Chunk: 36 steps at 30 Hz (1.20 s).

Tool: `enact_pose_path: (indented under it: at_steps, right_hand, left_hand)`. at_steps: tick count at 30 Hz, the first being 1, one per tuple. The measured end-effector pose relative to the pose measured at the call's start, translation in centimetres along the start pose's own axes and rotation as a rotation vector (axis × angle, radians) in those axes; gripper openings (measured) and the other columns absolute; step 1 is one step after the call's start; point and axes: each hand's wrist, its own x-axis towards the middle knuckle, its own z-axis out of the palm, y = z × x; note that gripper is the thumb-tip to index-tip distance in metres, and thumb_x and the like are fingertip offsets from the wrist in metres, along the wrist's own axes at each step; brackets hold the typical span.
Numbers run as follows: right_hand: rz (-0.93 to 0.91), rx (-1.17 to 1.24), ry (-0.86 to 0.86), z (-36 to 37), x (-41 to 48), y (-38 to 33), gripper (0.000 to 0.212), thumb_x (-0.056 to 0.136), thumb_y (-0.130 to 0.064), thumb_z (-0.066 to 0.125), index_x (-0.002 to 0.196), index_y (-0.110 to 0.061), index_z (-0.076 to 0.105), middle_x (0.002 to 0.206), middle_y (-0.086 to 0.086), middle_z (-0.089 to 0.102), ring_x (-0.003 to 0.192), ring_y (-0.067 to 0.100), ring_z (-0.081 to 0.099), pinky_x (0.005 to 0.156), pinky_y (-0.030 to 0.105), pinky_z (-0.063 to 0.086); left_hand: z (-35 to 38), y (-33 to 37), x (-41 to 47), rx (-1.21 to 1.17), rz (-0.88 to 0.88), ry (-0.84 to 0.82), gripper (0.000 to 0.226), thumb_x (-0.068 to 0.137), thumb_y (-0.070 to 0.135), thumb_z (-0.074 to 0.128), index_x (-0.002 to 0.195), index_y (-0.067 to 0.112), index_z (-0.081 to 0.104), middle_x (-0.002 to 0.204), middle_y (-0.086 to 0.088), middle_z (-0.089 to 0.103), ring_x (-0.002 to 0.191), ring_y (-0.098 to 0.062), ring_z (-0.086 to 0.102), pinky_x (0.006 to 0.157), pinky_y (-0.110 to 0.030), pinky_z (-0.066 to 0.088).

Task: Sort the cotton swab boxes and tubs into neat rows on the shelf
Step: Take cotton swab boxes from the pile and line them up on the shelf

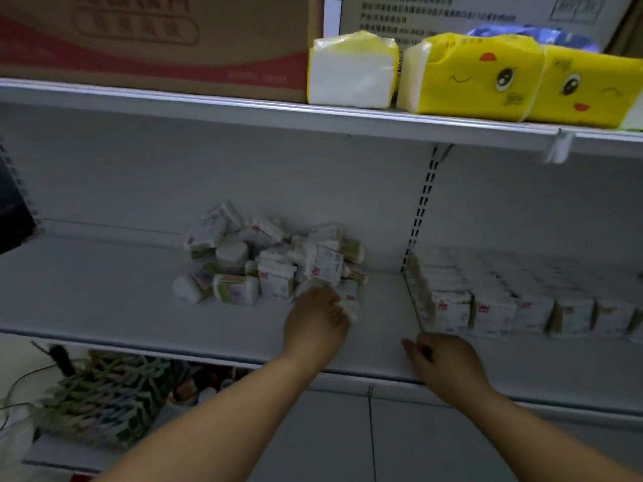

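The left hand (pixel 316 320) grips a box (pixel 352 302) at the edge of the pile (pixel 271 262) on the shelf (pixel 104 300); the right hand (pixel 449 363) — loosely curled — holds nothing.

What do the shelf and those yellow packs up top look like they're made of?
The shelf: probably painted metal, matte pale grey, with a slotted upright behind. The yellow packs: thin glossy plastic film, creased and shiny, seemingly over soft white tissue.
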Motion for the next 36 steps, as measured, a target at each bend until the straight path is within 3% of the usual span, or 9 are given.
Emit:
enact_pose_path:
  at_steps: [5, 9, 13, 17, 21, 25, 30, 33, 36]
  right_hand:
    - [-0.065, -0.025, -0.007, 1.2, 2.6, -4.0, 0.035, 0.092, -0.041, 0.051, 0.061, -0.028, 0.039, 0.058, -0.007, 0.045, 0.051, 0.002, 0.041, 0.045, 0.020, 0.023]
    - [-0.067, 0.150, 0.060, 2.2, 6.3, -5.4, 0.017, 0.088, -0.032, 0.060, 0.076, -0.027, 0.049, 0.077, -0.009, 0.053, 0.069, 0.011, 0.052, 0.059, 0.025, 0.037]
    - [-0.062, 0.311, 0.039, 3.6, 10.2, -6.5, 0.035, 0.084, -0.027, 0.067, 0.116, -0.017, 0.056, 0.111, 0.003, 0.055, 0.095, 0.014, 0.054, 0.079, 0.023, 0.041]
    - [-0.098, 0.349, -0.038, 4.7, 13.9, -7.8, 0.061, 0.082, -0.027, 0.070, 0.136, -0.013, 0.043, 0.133, 0.014, 0.042, 0.120, 0.030, 0.049, 0.098, 0.044, 0.046]
    - [-0.131, 0.190, 0.017, 5.5, 15.8, -8.2, 0.060, 0.077, -0.040, 0.073, 0.129, -0.016, 0.054, 0.132, 0.013, 0.047, 0.119, 0.032, 0.047, 0.096, 0.041, 0.045]
    - [-0.086, 0.201, 0.098, 5.8, 15.9, -7.7, 0.057, 0.065, -0.042, 0.081, 0.111, -0.013, 0.066, 0.116, 0.013, 0.054, 0.106, 0.030, 0.052, 0.086, 0.038, 0.049]
    - [-0.054, 0.529, 0.071, 5.1, 14.4, -7.5, 0.041, 0.069, -0.024, 0.083, 0.074, -0.023, 0.042, 0.081, 0.013, 0.060, 0.071, 0.028, 0.059, 0.055, 0.036, 0.052]
    - [-0.086, 0.621, 0.056, 4.4, 13.1, -7.6, 0.037, 0.071, -0.018, 0.081, 0.086, -0.023, 0.048, 0.090, 0.006, 0.066, 0.082, 0.028, 0.065, 0.066, 0.045, 0.057]
    - [-0.078, 0.705, 0.047, 3.6, 11.8, -7.7, 0.039, 0.074, -0.015, 0.079, 0.104, -0.026, 0.058, 0.090, -0.019, 0.062, 0.085, 0.009, 0.065, 0.069, 0.024, 0.056]
  left_hand:
    - [0.6, -2.5, -0.2, 0.199, 0.036, -0.243, 0.069, 0.070, 0.054, 0.070, 0.126, 0.022, 0.045, 0.130, 0.000, 0.042, 0.121, -0.024, 0.038, 0.096, -0.034, 0.038]
    - [1.6, -3.0, 0.2, 0.165, 0.068, -0.178, 0.052, 0.079, 0.031, 0.063, 0.127, 0.022, 0.045, 0.129, -0.001, 0.044, 0.121, -0.024, 0.040, 0.092, -0.028, 0.037]
    - [-0.3, -4.8, 0.0, -0.433, -0.260, -0.064, 0.024, 0.090, 0.019, 0.054, 0.106, 0.037, 0.058, 0.111, 0.006, 0.063, 0.092, -0.005, 0.059, 0.077, -0.013, 0.045]
    - [-2.2, -5.6, 0.7, -1.169, -0.597, -0.006, 0.022, 0.094, 0.010, 0.046, 0.103, 0.012, 0.065, 0.098, -0.014, 0.072, 0.085, -0.027, 0.069, 0.076, -0.040, 0.056]
    - [-2.3, -6.0, 1.1, -1.391, -0.662, -0.006, 0.025, 0.092, 0.011, 0.042, 0.108, 0.006, 0.061, 0.092, -0.015, 0.072, 0.076, -0.026, 0.070, 0.064, -0.036, 0.058]
    - [-2.5, -6.3, 1.1, -1.359, -0.579, -0.039, 0.049, 0.063, 0.009, 0.062, 0.112, 0.004, 0.060, 0.097, -0.017, 0.070, 0.078, -0.026, 0.069, 0.060, -0.029, 0.057]
    - [-2.4, -6.7, 1.2, -1.322, -0.528, -0.064, 0.055, 0.057, 0.000, 0.058, 0.111, 0.003, 0.060, 0.103, -0.020, 0.070, 0.089, -0.033, 0.068, 0.073, -0.037, 0.059]
    - [-2.6, -6.8, 1.2, -1.334, -0.503, -0.102, 0.061, 0.058, -0.003, 0.062, 0.118, 0.004, 0.057, 0.112, -0.020, 0.067, 0.102, -0.036, 0.064, 0.084, -0.042, 0.055]
    - [-2.7, -7.3, 1.1, -1.342, -0.510, -0.108, 0.067, 0.060, -0.008, 0.065, 0.125, 0.004, 0.054, 0.118, -0.019, 0.065, 0.109, -0.037, 0.061, 0.094, -0.047, 0.048]
